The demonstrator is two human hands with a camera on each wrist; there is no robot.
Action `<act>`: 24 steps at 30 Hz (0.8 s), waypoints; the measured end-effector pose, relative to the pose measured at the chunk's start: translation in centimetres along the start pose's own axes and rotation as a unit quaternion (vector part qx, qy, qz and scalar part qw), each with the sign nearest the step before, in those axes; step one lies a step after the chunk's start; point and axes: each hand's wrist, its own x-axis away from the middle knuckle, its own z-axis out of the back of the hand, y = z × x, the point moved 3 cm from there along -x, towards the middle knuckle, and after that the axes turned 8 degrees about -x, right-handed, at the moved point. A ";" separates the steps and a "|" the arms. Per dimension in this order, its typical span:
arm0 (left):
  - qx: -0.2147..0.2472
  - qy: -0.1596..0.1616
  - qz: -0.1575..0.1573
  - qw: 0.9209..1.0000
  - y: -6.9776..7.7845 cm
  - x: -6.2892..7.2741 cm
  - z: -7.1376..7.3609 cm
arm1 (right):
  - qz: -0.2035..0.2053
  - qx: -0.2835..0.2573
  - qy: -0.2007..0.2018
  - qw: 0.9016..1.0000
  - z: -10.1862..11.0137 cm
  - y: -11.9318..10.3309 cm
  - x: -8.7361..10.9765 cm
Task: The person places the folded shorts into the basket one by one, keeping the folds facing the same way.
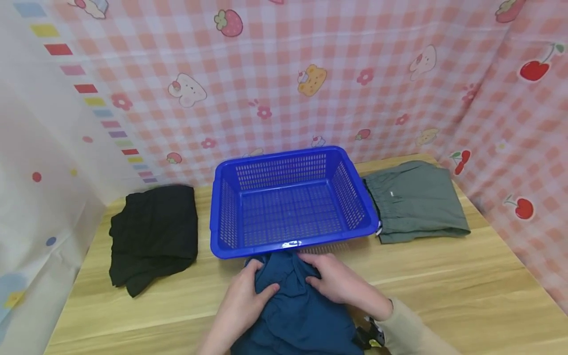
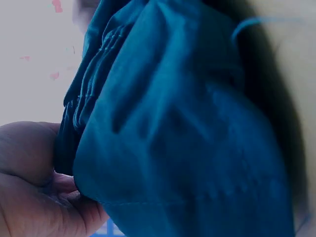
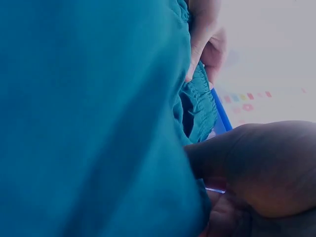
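Note:
Dark blue elastic-waist pants (image 1: 306, 315) hang bunched between both hands at the near side of the table; how long the legs are cannot be told. My left hand (image 1: 241, 301) grips the left side of the waistband, thumb on top of the cloth. On the opposite side my right hand (image 1: 339, 281) pinches the fabric, its thumb toward me and the fingers partly hidden behind. In the right wrist view the gathered waistband (image 3: 202, 108) shows between the two hands. Just beyond them, a blue plastic basket (image 1: 215, 212) has nothing inside.
Left of the basket lies a folded black garment (image 1: 155, 231). A folded grey-green garment with an elastic waist (image 1: 419, 204) lies against the basket's right side. Patterned curtains (image 1: 284, 69) enclose the wooden table (image 1: 443, 286) at the back and sides.

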 end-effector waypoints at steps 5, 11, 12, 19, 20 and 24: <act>0.005 -0.001 -0.008 1.000 0.3 -0.3 -0.9 | 0.000 0.015 -0.009 1.000 1.5 0.5 0.4; 0.031 -0.017 0.020 0.999 -1.7 -0.9 -1.4 | 0.017 0.029 -0.018 0.999 3.1 1.0 0.8; 0.032 -0.018 0.019 0.999 -2.2 -1.0 -1.6 | 0.015 0.032 -0.012 0.999 3.3 1.1 0.8; -0.024 -0.032 0.020 0.999 -5.4 -1.8 -3.3 | -0.055 0.046 0.003 0.997 3.8 1.9 1.3; -0.023 -0.036 0.023 0.999 -5.4 -1.8 -3.3 | -0.063 0.048 -0.003 0.997 3.6 1.9 1.3; 0.014 -0.064 0.029 0.997 -4.0 -1.3 -2.3 | -0.059 0.065 -0.024 0.996 2.8 2.1 1.2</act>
